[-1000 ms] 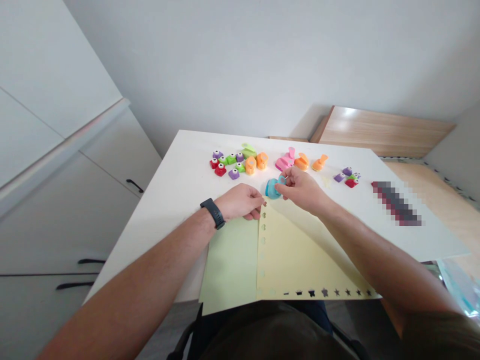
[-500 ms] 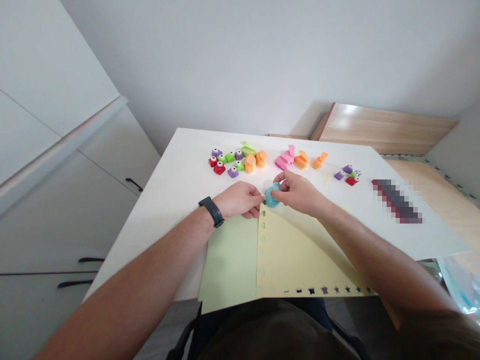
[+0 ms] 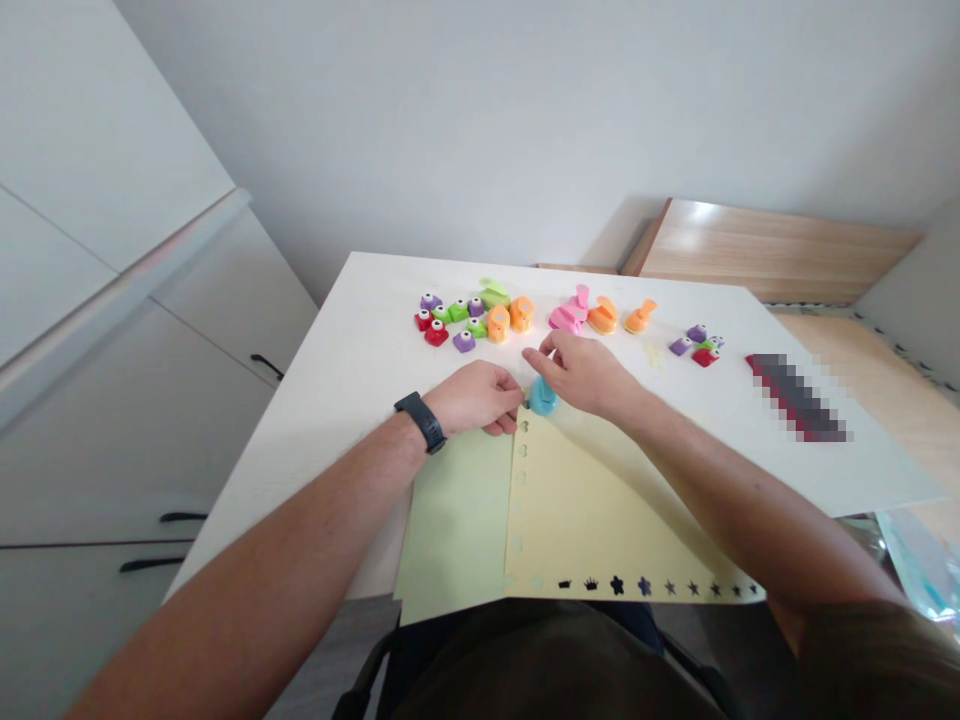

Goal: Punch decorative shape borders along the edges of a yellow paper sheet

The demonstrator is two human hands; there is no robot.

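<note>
A light-blue craft punch [image 3: 543,396] sits at the far left corner of a yellow sheet of paper [image 3: 600,500]. Small shapes are cut along that sheet's left and near edges: hearts, crowns, flowers and stars. My left hand [image 3: 484,398], with a dark watch on its wrist, pinches the sheet's corner just left of the punch. Just above the punch hovers my right hand [image 3: 577,368], its thumb apart from the bent fingers and nothing visibly held. Under the yellow sheet lies a pale green sheet [image 3: 457,530], sticking out to the left.
Behind my hands stand several small red, green and purple punches [image 3: 450,320], two light-orange punches [image 3: 510,317], a pink punch [image 3: 570,312] and orange ones [image 3: 603,316]. More small punches [image 3: 697,345] and a blurred dark object [image 3: 799,398] lie to the right on the white table [image 3: 322,400].
My right hand has let go of the blue punch and lifted slightly away above it. My left hand keeps its pinch on the paper. The view has shifted a little.
</note>
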